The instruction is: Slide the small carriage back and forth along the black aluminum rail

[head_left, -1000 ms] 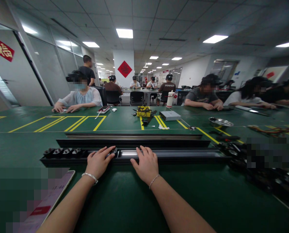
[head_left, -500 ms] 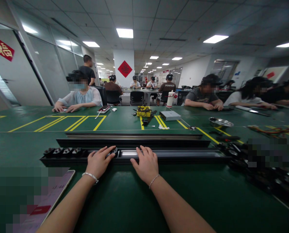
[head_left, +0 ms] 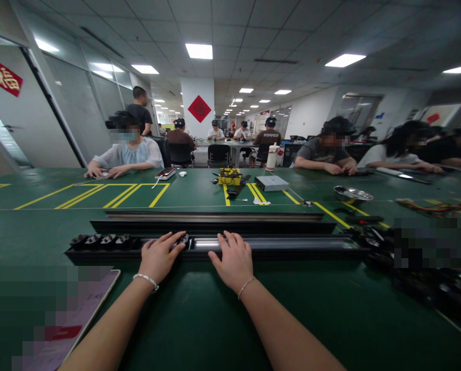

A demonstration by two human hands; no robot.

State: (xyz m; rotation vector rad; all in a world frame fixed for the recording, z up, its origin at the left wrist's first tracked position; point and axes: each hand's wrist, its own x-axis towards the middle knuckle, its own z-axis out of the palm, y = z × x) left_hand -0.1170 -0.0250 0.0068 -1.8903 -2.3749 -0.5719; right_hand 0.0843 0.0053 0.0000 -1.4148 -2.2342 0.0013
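At frame centre, your right hand [head_left: 233, 260] stays spread on the black channel [head_left: 303, 247]; your left hand [head_left: 159, 257] stays over a module [head_left: 184, 239], grip unclear.

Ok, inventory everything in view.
Front rail: one, black, centre.
Modules: at least four, black, front rail.
Rear rails: two, dark, behind front rail.
Parts pile: one, black, right.
Screened device: one, purple, lower left.
Box: one, yellow, far centre.
Flat case: one, grey, right of box.
Bowl: one, silver, far right.
Bottle: one, white, far edge.
Wires: several, multicoloured, right.
Table: one, green, beneath.
People: several, mixed clothing, beyond.
Lights: several, white, ceiling.
Left grip: one, bare, over front rail.
Right grip: one, bare, over front rail.
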